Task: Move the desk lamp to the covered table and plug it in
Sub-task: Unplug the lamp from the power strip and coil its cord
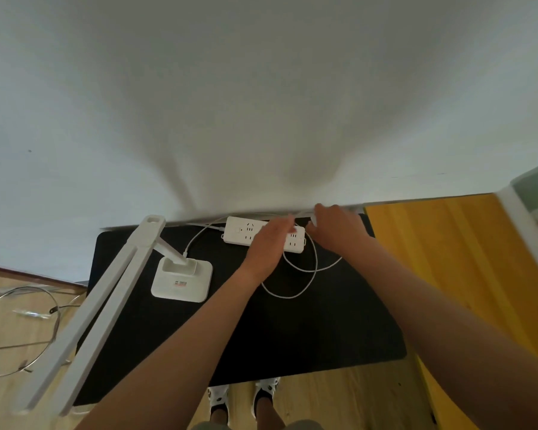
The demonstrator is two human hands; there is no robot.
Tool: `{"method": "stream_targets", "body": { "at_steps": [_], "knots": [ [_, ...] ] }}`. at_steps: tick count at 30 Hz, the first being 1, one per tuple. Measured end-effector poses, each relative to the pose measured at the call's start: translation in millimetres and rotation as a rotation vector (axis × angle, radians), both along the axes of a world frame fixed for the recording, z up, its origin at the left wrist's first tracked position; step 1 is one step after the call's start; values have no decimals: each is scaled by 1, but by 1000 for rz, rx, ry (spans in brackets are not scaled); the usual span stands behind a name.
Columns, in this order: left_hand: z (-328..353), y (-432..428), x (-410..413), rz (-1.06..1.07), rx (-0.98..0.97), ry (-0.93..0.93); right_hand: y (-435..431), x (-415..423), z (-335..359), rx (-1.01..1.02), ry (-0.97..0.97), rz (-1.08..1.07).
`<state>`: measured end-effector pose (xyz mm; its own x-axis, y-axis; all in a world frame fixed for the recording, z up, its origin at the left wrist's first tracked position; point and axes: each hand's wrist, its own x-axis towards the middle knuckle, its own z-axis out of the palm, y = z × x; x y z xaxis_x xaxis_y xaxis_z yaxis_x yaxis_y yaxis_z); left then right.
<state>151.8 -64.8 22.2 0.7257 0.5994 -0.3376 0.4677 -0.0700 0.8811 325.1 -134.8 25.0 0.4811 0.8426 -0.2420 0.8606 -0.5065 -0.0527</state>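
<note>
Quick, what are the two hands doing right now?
Left hand: flat on the power strip, grip unclear.
Right hand: at the strip's far end; holding anything, cannot tell.

near half of black tabletop [292, 336] bare, open for passing. far edge crowded: power strip [263, 234] against wall [261, 103], looped white cable [298, 274] just in front, lamp base [182, 282] left, lamp arm [90, 308] slanting over left edge.
</note>
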Motion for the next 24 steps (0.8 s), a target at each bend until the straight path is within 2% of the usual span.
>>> {"method": "stream_targets", "body": {
  "at_steps": [3, 8, 10, 14, 17, 22, 24],
  "knots": [
    [18, -8, -4, -102, -146, -19, -13, 14, 22, 10, 85, -63],
    [28, -3, -23, -19, 33, 17, -46, 41, 55, 127, 233, -220],
    [38, -5, -24, 8, 62, -59, -59, 44, 62, 168, 293, -279],
    [70, -4, -3, 244, -296, -399, -71, 25, 75, 278, 445, -229],
    [95, -3, 18, 353, -551, -495, -70, 2, 85, 376, 633, -187],
    [106, -18, 36, 359, -520, -477, -77, -16, 94, 458, 1111, -152],
    [109, -23, 40, 356, -515, -488, -83, -17, 95, 456, 1117, -111]
  ]
}}
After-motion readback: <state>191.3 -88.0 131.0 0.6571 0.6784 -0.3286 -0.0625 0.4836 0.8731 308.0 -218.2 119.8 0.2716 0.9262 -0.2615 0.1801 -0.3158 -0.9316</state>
